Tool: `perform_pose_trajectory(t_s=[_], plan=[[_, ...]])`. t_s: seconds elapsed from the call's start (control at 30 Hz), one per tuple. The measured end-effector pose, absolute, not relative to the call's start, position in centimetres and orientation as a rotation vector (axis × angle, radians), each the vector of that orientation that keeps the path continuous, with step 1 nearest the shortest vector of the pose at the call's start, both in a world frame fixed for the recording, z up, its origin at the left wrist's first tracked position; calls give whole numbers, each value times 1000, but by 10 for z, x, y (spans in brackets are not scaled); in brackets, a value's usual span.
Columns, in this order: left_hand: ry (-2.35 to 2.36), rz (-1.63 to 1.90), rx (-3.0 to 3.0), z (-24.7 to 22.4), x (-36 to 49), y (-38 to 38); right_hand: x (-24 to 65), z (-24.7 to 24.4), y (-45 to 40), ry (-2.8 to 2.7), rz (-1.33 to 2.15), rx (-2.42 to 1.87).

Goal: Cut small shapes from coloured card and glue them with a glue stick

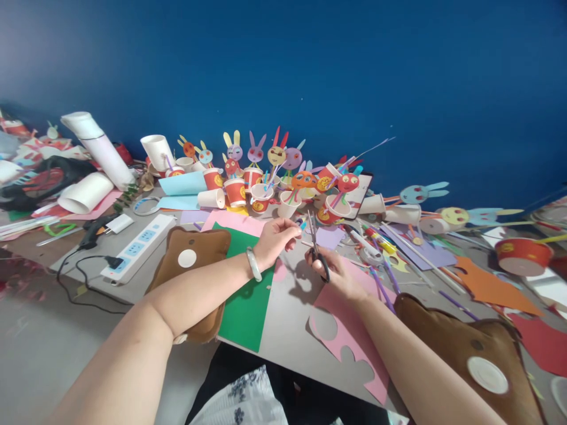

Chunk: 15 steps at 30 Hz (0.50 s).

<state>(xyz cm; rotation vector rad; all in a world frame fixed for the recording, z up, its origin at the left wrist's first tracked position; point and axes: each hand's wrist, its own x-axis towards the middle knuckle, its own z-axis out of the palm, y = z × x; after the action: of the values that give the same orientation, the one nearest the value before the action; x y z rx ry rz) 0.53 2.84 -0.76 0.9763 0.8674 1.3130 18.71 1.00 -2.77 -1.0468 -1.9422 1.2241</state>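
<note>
Over the middle of the table, my left hand (pixel 278 241) pinches a small blue piece (pixel 303 225) between thumb and fingertips. Just to its right, my right hand (pixel 334 274) is closed around the black handles of a pair of scissors (pixel 313 239), whose blades point up and away from me. The blades are a little right of the blue piece. Beneath my left forearm lies a green sheet (pixel 245 301). Pink paper with round cut-outs (pixel 349 330) lies under my right forearm.
Paper cups with rabbit faces (pixel 277 156) line the blue wall. A power strip (pixel 139 248) and a brown cushion (pixel 190 260) are on the left. Another brown cushion (pixel 460 348), orange paper (pixel 491 286) and straws are on the right.
</note>
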Motion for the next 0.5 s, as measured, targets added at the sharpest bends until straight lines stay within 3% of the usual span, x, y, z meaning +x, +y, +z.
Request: perform_pose_trajectory(t_s=[0.5], plan=[[780,1284,1048,-16,7,27,180,-26,5,-1888,1201,-1158]])
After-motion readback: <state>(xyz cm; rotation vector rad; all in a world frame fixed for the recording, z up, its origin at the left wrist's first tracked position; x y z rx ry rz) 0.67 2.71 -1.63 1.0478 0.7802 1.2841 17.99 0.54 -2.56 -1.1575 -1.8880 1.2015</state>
